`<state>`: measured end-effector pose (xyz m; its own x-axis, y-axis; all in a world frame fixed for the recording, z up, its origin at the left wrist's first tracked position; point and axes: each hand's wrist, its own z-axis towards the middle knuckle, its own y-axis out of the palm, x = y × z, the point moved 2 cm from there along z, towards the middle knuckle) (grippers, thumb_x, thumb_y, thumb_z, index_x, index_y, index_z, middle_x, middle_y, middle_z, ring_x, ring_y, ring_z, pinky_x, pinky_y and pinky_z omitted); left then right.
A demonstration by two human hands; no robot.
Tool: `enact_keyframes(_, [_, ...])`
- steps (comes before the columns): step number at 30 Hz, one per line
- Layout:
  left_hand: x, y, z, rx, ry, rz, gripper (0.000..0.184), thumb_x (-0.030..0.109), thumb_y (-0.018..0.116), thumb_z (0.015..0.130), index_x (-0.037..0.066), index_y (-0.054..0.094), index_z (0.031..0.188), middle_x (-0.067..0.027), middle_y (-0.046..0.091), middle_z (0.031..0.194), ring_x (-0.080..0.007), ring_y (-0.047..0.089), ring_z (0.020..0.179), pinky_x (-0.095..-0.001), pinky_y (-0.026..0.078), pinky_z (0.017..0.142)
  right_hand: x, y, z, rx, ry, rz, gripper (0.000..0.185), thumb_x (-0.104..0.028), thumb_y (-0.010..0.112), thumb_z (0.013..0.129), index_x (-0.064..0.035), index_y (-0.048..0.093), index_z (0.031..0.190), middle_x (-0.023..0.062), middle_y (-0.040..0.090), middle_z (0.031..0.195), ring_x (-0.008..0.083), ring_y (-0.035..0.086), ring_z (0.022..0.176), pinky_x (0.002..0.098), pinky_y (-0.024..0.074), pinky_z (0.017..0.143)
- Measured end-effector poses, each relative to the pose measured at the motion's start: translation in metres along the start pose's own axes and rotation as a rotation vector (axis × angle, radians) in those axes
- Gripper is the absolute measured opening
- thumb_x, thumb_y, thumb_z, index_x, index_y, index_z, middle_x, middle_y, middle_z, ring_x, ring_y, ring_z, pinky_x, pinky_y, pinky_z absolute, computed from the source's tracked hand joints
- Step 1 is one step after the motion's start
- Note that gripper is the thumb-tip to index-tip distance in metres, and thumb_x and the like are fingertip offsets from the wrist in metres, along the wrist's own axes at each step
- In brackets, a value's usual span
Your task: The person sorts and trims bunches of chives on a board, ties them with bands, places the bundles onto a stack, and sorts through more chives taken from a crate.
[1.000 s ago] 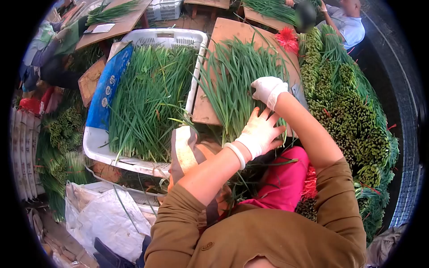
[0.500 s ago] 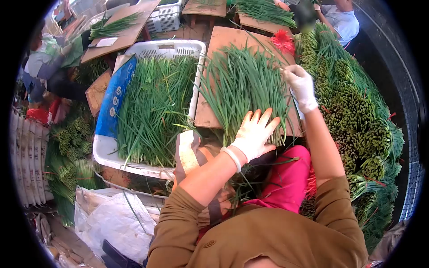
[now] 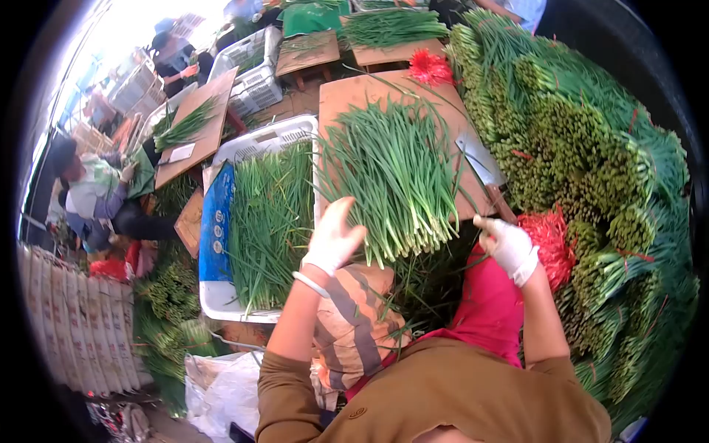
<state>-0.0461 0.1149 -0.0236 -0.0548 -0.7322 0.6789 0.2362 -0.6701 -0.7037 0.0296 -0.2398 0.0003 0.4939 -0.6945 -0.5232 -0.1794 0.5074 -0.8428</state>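
Since the earlier frame, your white-gloved left hand point(image 3: 334, 235) has been lifting off the pale stem ends and is now hovering near the bunch's left side, loosely open with bent fingers. Your white-gloved right hand point(image 3: 508, 247) has been drawing back toward you and is hovering near the brown handle of a broad metal cleaver point(image 3: 480, 159). You are keeping your hands well apart; the right fingers are curling, but you cannot quite tell at this size whether they are pinching anything. Your loose bunch of long green leafy stalks point(image 3: 402, 177) is lying on the brown wooden tabletop point(image 3: 341, 100), its pale ends overhanging the edge nearest you. The cleaver is resting at the tabletop's right edge. To your left, a white plastic crate point(image 3: 216, 294) is holding more green stalks. To your right, a shredded red plastic bundle point(image 3: 546, 240) is sitting beside tall stacks of tied green bundles point(image 3: 569, 140).
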Motion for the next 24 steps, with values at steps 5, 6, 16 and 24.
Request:
enact_keyframes(5, [-0.095,0.027,0.022,-0.026,-0.576,-0.474,0.070,0.034,0.060,0.087,0.000,0.033,0.141,-0.0176,0.051,0.131,-0.0251,0.054,0.115,-0.0322,0.044,0.095,0.038,0.003,0.060,-0.001,0.118,0.043,0.041,-0.036,0.059,0.087,-0.0064,0.064,0.114,0.0164,0.065,0.107,0.0320,0.062,0.099,0.0382,0.0480,0.086])
enact_keyframes(6, [-0.101,0.024,0.024,0.005,-0.634,-0.414,0.070,0.035,0.058,0.088,0.001,0.031,0.143,-0.0163,0.052,0.129,-0.0238,0.055,0.113,-0.0319,0.046,0.091,0.043,0.011,0.073,-0.009,0.143,0.070,0.045,-0.042,0.057,0.087,-0.0065,0.063,0.115,0.0165,0.064,0.110,0.0327,0.060,0.103,0.0390,0.0467,0.089])
enact_keyframes(16, [0.023,0.065,0.063,-0.129,-0.628,-0.257,0.089,0.062,0.046,0.085,0.005,0.019,0.148,-0.0255,0.037,0.142,-0.0369,0.032,0.135,-0.0392,0.025,0.110,-0.011,0.074,0.125,-0.289,0.209,0.087,0.077,-0.056,0.048,0.087,-0.0017,0.037,0.140,0.0245,0.049,0.132,0.0370,0.048,0.121,0.0412,0.0371,0.101])
enact_keyframes(24, [-0.108,0.060,0.100,0.014,-0.866,-0.657,0.103,0.073,0.049,0.078,-0.001,0.023,0.145,-0.0203,0.033,0.146,-0.0312,0.036,0.133,-0.0395,0.029,0.108,0.109,0.117,0.191,-0.043,0.487,0.797,0.070,-0.054,0.056,0.086,0.0007,0.052,0.128,0.0174,0.057,0.128,0.0291,0.051,0.121,0.0356,0.0411,0.098])
